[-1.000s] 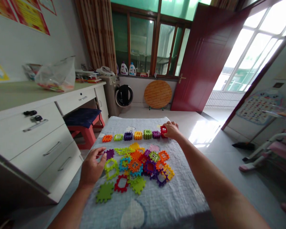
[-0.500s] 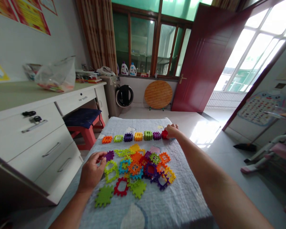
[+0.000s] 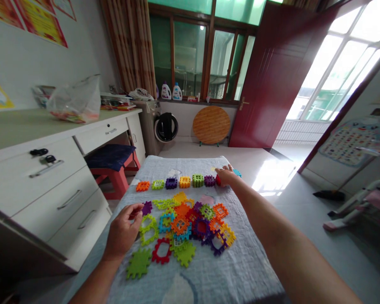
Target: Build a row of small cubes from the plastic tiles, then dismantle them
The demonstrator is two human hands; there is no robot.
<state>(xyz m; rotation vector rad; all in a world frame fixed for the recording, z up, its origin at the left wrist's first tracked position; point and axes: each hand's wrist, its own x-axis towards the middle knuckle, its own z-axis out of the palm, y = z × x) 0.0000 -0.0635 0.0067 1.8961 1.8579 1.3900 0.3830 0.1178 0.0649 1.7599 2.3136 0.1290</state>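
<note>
Under the right hand [image 3: 227, 174], grip unclear, sits a mostly hidden red block [image 3: 218, 180]; the left hand [image 3: 125, 228], loosely spread, is beside a toothed purple tile [image 3: 147, 207].

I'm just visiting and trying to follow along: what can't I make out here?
Head view: the red piece, mostly hidden by the right hand; its grip is unclear.
Head view: the blue piece, partly hidden by that same hand.
Head view: lower layers of the pile, covered by upper pieces.
Head view: details on the wall chart, too small and blurred.
</note>
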